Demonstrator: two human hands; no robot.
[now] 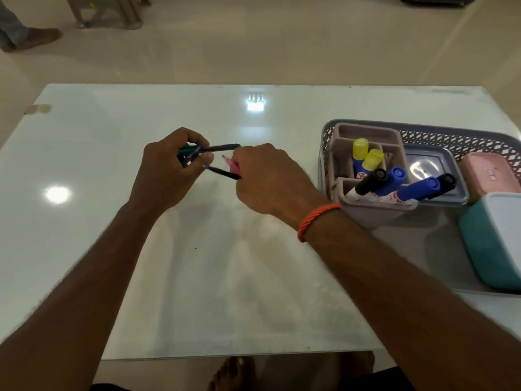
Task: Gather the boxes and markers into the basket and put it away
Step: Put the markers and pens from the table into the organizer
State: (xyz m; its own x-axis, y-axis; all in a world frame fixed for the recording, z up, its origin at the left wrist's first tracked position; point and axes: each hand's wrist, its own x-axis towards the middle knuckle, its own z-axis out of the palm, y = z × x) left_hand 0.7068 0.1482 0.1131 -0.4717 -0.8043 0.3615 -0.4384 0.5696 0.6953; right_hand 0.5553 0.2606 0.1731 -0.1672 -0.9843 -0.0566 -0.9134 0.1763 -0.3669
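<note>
Our right hand (265,176) is gripping two markers (224,173), our left hand (169,170) is clutching a bundle (193,152); they're lying crosswise, and the basket (451,134) is sitting off right, nearer that right hand.

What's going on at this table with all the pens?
A person is tidying up. The left hand grips a bunch of pens, and the right hand holds a pink pen and a dark pen above the white table. The basket at the right already holds an organizer of markers and three lidded boxes.
</note>
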